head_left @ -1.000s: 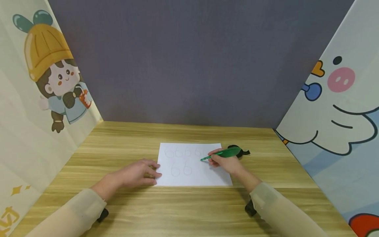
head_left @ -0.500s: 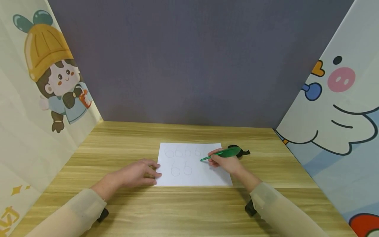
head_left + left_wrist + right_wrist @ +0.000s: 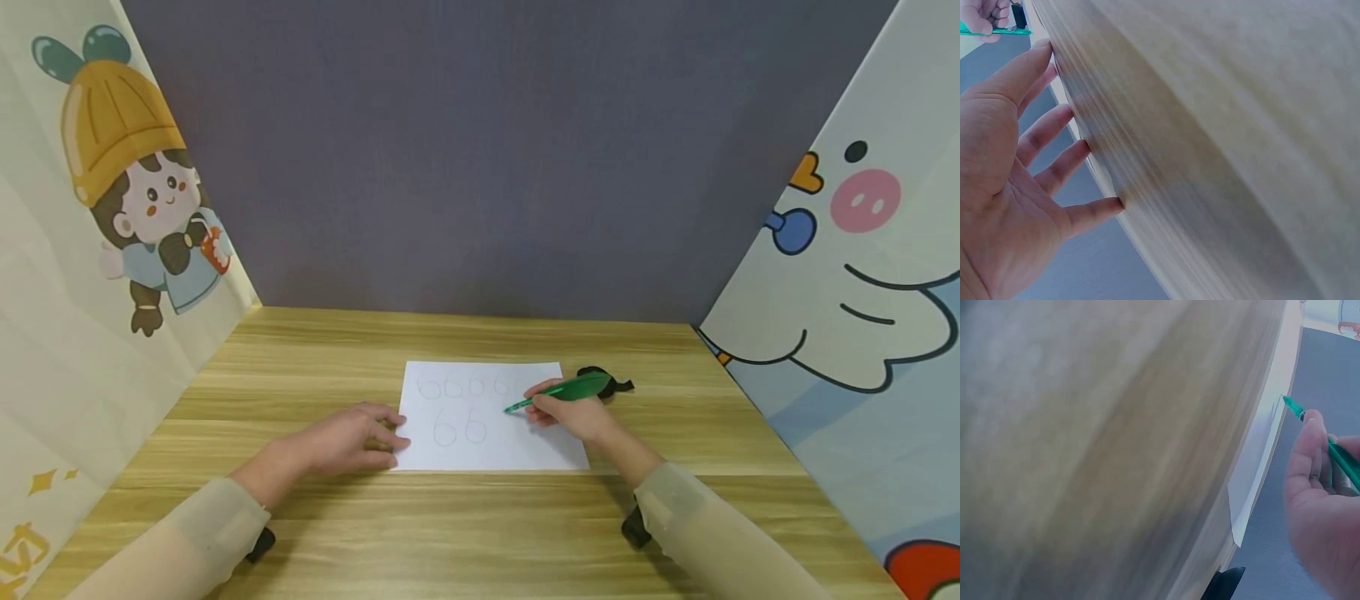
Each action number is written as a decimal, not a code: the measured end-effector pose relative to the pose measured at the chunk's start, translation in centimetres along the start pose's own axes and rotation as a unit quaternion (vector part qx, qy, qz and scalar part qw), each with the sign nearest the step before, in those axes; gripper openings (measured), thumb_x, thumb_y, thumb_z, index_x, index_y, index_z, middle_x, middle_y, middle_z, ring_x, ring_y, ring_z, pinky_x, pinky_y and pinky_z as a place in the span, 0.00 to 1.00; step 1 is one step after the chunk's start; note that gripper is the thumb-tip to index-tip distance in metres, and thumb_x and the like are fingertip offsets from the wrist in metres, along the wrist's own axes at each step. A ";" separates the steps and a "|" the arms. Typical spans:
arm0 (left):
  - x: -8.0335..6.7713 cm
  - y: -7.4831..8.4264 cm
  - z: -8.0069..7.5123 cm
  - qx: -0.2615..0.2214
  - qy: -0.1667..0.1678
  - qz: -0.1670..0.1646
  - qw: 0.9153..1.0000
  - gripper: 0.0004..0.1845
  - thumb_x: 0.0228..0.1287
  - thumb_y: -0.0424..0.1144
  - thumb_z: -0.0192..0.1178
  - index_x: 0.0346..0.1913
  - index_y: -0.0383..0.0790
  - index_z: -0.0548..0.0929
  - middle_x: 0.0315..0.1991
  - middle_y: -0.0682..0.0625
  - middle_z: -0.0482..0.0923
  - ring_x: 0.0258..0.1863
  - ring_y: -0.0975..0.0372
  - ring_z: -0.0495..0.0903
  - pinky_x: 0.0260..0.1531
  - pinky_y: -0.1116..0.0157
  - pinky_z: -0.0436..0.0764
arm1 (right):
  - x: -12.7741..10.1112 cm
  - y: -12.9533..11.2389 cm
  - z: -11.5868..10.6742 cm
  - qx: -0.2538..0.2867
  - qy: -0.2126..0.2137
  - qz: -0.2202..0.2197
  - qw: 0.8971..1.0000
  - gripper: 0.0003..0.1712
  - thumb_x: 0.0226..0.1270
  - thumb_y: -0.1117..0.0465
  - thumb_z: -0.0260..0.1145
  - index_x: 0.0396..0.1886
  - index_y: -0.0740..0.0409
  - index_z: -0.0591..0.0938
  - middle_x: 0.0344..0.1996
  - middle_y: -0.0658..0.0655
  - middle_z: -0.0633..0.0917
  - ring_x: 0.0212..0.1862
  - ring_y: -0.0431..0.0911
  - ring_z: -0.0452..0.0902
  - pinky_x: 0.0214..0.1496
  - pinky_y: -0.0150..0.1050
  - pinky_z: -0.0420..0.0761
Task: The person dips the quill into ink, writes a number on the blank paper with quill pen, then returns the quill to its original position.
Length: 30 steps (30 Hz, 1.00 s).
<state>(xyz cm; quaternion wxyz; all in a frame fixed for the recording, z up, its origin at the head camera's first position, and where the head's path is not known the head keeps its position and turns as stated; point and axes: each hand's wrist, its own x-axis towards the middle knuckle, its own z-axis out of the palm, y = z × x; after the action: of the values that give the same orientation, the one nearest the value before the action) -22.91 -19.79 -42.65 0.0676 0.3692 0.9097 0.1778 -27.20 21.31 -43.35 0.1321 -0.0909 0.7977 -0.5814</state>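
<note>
Green plastic pen (image 3: 558, 392) sits pinched in the right hand (image 3: 573, 414), its tip slanted down onto the white sheet of paper (image 3: 487, 417) just right of the pencilled 6s, an angle suited to writing. The left hand (image 3: 341, 442) lies flat, fingers straight, pressing the sheet's left edge, seemingly steadying it on the pale wooden counter (image 3: 480, 533). A small black object (image 3: 611, 382) lies beyond the pen.

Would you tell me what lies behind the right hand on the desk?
A small black object lies just beyond the right hand and green pen; both cover most of it, so I cannot tell what it is.
</note>
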 end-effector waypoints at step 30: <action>0.0 0.3 -0.1 -0.009 -0.002 -0.002 1.000 0.18 0.75 0.46 0.72 0.63 0.48 0.91 0.74 0.41 0.80 0.73 0.42 0.78 0.75 0.39 0.78 | -0.8 -0.1 -0.4 -0.044 -0.064 -0.012 0.997 0.21 0.85 0.60 0.63 0.64 0.74 0.83 0.50 0.69 0.93 0.46 0.48 0.92 0.51 0.39 0.94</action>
<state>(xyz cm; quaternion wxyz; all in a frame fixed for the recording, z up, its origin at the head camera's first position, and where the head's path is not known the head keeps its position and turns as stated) -22.79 -19.64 -42.46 0.0735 0.3669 0.9087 0.1852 -26.56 21.86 -43.10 0.1716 -0.1432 0.8113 -0.5402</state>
